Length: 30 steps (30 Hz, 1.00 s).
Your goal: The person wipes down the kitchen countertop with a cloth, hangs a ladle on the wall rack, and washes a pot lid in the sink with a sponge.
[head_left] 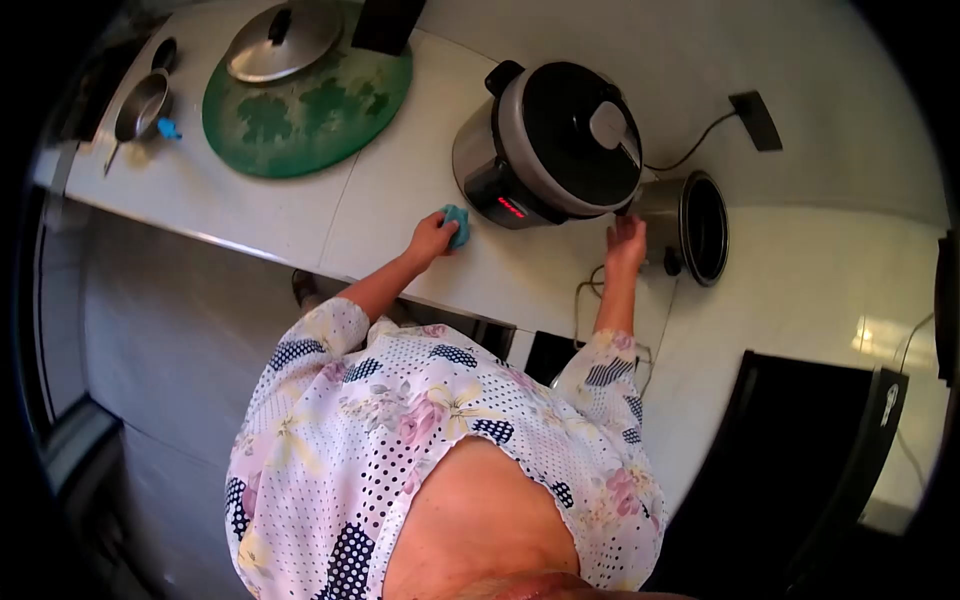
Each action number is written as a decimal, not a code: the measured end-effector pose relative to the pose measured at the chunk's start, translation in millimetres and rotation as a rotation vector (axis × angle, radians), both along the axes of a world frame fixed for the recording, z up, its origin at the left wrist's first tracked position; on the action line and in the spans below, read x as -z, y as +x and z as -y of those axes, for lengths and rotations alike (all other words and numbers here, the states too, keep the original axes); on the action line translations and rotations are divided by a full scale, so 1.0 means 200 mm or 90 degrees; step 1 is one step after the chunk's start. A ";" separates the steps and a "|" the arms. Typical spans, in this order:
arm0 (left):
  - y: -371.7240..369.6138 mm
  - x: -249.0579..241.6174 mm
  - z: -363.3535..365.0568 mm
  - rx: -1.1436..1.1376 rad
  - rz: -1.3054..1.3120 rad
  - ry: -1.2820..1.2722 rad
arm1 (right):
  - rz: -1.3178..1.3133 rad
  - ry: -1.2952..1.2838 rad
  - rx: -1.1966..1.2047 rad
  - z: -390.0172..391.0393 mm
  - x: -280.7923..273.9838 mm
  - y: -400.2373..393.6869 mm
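Note:
My left hand (pixel 431 240) is closed on a blue cloth (pixel 456 228), low over the white counter in front of the pressure cooker. The silver and black pressure cooker (pixel 510 150) stands with its black lid on, and red characters glow on its front panel. At the cooker's lower right edge is my right hand (pixel 626 243), its fingers pointing up and slightly apart with nothing visible in them. Whether the fingertips touch the cooker cannot be made out. Just right of that hand, a metal pot (pixel 662 212) lies on its side with its dark opening facing right.
A green round board (pixel 300 125) holds a metal lid (pixel 282 42) at the back left. Farther left are a small pan (pixel 143 106) and a blue item (pixel 169 128). A cable (pixel 690 150) runs to the wall. A black appliance (pixel 800 440) stands at the right.

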<state>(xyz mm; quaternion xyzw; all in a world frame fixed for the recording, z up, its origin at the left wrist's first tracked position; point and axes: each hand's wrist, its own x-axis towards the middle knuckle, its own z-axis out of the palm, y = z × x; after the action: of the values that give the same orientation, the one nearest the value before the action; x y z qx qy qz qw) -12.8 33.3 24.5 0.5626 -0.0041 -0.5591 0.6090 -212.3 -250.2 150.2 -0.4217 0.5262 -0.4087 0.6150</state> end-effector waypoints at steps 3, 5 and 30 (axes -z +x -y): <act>-0.03 0.00 0.13 -0.044 0.025 -0.018 | 0.014 -0.029 -0.042 0.26 -0.08 0.19; -0.04 0.02 0.22 -0.061 0.096 -0.023 | 0.007 -0.014 -0.096 0.31 -0.16 0.29; 0.03 0.05 0.25 -0.087 0.222 0.029 | -0.178 0.124 -0.214 0.29 -0.24 0.49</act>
<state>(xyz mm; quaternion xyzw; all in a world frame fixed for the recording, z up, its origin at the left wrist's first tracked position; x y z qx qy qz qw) -7.7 -16.5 13.5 0.6639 -0.0586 -0.4100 0.6226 -115.0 -308.8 198.7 -0.4946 0.5657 -0.1857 0.6332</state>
